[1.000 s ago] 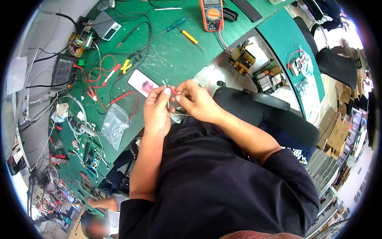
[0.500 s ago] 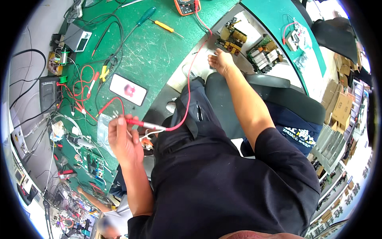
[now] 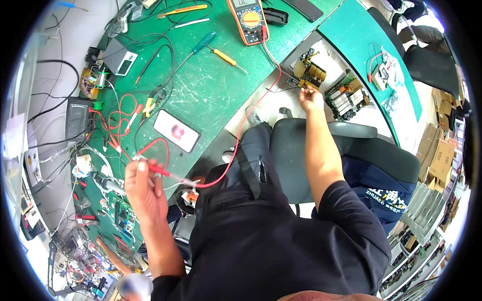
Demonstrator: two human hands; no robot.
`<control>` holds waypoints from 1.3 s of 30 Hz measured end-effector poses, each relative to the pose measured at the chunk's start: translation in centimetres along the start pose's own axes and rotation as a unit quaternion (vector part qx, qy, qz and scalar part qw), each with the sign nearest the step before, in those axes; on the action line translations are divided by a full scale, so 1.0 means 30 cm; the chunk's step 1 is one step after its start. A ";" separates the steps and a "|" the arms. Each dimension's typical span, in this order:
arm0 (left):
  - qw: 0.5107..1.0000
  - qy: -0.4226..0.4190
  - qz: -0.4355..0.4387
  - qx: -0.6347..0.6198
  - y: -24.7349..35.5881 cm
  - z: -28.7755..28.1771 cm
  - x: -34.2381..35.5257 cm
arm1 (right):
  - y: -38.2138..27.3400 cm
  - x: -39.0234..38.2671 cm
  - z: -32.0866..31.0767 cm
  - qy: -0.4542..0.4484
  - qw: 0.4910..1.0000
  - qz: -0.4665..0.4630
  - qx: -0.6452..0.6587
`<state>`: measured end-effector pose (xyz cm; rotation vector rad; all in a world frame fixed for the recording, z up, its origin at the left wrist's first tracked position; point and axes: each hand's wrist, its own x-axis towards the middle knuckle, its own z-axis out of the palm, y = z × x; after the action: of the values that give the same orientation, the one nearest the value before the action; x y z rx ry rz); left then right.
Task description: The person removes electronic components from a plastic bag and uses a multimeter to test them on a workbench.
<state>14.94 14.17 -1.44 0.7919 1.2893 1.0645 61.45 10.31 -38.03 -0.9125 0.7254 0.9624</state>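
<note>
Near the green bench's edge, my left hand is closed around a red test probe, whose red lead curves up to an orange multimeter. A white phone with a picture on its screen lies on the bench just beyond this hand. My right hand reaches forward over the chair's far side, its fingers curled at the near edge of a yellow-and-black circuit board assembly. A thin dark wire runs beside those fingertips. What they pinch is too small to tell.
A second board assembly stands right of the first. The black chair is beside my legs. Screwdrivers, including a yellow-handled one, and tangled leads lie on the green bench. Another person's arm shows at lower left.
The view has shifted, so the bench sits lower and further right. My right hand has moved rightward to the board assembly and its fingers have curled in. My left hand keeps the test probe.
</note>
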 end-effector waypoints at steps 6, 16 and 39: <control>0.984 -0.138 -0.108 0.012 -0.043 0.230 0.061 | -0.067 -0.729 0.162 -0.185 0.924 -0.195 -0.271; 0.827 -0.515 -0.198 0.107 -0.054 0.751 0.224 | 0.057 -1.033 0.310 -0.348 0.385 -0.457 -0.723; 0.916 -0.353 -0.160 0.100 -0.077 0.376 0.242 | -0.683 -0.779 0.511 -0.210 0.903 -0.356 -0.117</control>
<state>26.13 21.29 -4.49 0.9637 0.8582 0.3195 72.46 9.82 -5.19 -1.0268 -0.1135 0.5523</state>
